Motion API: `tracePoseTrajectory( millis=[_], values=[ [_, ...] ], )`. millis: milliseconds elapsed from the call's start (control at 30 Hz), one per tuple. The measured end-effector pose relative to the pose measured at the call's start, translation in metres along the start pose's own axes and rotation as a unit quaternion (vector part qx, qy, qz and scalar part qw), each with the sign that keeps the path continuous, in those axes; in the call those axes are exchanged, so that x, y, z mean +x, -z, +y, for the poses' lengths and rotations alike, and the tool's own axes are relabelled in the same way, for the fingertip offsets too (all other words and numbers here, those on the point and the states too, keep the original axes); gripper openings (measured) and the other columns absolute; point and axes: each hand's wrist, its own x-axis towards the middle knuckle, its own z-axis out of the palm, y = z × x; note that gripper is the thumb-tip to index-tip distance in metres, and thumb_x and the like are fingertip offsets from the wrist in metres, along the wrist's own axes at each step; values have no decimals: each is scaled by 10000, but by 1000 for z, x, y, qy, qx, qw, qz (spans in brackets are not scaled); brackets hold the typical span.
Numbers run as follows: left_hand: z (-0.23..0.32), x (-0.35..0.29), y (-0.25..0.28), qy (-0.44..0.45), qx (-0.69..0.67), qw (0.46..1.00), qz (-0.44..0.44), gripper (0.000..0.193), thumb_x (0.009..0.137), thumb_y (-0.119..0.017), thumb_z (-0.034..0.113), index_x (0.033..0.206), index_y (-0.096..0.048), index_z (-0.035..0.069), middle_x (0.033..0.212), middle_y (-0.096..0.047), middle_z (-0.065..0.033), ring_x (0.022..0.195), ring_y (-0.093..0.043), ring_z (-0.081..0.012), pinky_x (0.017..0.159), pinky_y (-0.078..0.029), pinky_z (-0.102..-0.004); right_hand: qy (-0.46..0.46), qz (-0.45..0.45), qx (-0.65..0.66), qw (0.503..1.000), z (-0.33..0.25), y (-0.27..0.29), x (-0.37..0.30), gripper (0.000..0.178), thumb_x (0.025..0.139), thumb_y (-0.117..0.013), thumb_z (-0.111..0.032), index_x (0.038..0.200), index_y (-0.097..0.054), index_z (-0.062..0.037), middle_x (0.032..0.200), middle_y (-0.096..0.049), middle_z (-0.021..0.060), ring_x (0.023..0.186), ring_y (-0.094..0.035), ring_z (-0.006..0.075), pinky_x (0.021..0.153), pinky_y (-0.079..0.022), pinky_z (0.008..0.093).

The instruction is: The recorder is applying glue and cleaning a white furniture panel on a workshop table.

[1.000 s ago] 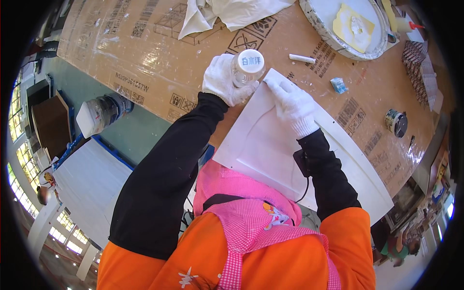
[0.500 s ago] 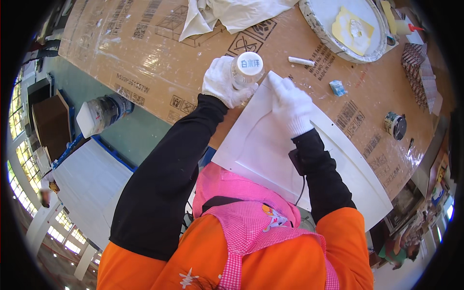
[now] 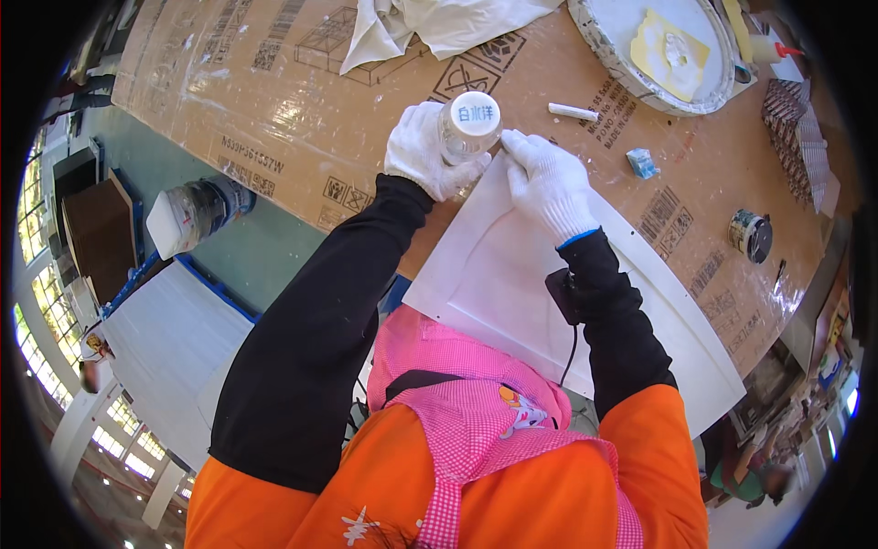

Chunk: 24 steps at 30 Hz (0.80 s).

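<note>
Both of my hands wear white knit gloves. My left hand [image 3: 425, 154] is wrapped round a clear bottle [image 3: 452, 147] with a white cap [image 3: 474, 113], standing at the tip of a white panel. Close to its right, my right hand [image 3: 549, 181] rests over the corner of that large white panel [image 3: 540, 274], fingers bent together at the tip. What those fingers pinch, if anything, is too small or hidden to make out. The panel slants over the cardboard-covered table [image 3: 302, 119] toward my lap, and has small holes along its edge.
Beyond my right hand lie a white stick [image 3: 573, 113] and a small blue cube [image 3: 642, 164]. Farther off are a round tub lid [image 3: 631, 73] with a yellow sponge [image 3: 660, 59], a white cloth [image 3: 439, 27], sanding paper [image 3: 798, 137] and a dark jar [image 3: 750, 236]. A cable hangs by my right forearm.
My right hand has shifted slightly, its fingertips now bent in at the panel's corner near the bottle. The left hand still holds the bottle in nearly the same spot.
</note>
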Motion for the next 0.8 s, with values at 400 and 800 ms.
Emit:
tracePoseTrajectory(
  millis=[400, 800],
  values=[
    [13, 2, 4, -3, 34, 999, 9, 582, 634, -896, 405, 1075, -673, 97, 1005, -662, -122, 1007, -627, -361, 904, -528, -453, -70, -72, -98, 990, 10, 16, 12, 278, 937, -604, -193, 1205, -677, -201, 962, -680, 96, 897, -706, 325, 767, -569, 452],
    [2, 0, 1, -7, 18, 1000, 12, 621, 653, -892, 430, 1109, -657, 80, 1027, -653, -119, 1026, -620, -355, 912, -524, -452, 54, -82, -50, 994, 29, 29, -26, 533, 893, -626, -107, 1395, -598, -284, 1079, -688, 66, 791, -705, 320, 685, -580, 424]
  ],
)
